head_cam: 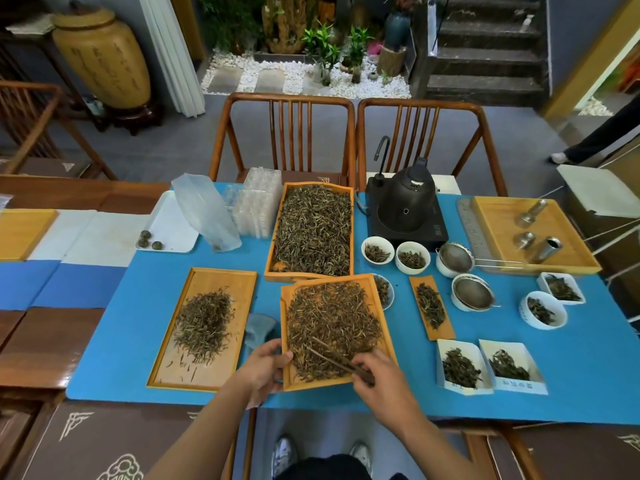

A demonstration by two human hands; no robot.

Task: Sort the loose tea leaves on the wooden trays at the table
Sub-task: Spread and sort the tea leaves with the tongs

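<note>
Tea leaves (332,327) lie heaped on the near wooden tray (382,327), which sits tilted at the front of the blue-covered counter (571,375), its far corner lapping over the near rim of the full back tray (277,237). We see the left hand (266,370) curled round the near tray's left edge, thumb on the rim, while the right hand (379,382) pinches a pair of dark tongs (337,360) whose tips reach into the leaf heap. To the left, apart from the near tray, a third tray (211,282) carries a smaller pile with bare wood toward its near end; a grey cloth (259,329) fills much of the gap between these two trays. Just right of the near tray a small bowl (389,292) is partly hidden by its corner, and a narrow wooden scoop (440,332) of leaves lies near. Beyond that stand two white boxes (485,372) of leaves close to the front edge, white cups (394,252), two strainers (472,294) and a black kettle (405,202) on its base. Open blue surface lies right of the scoop, before the dishes near the right edge, and along the front edge left of the hands.
</note>
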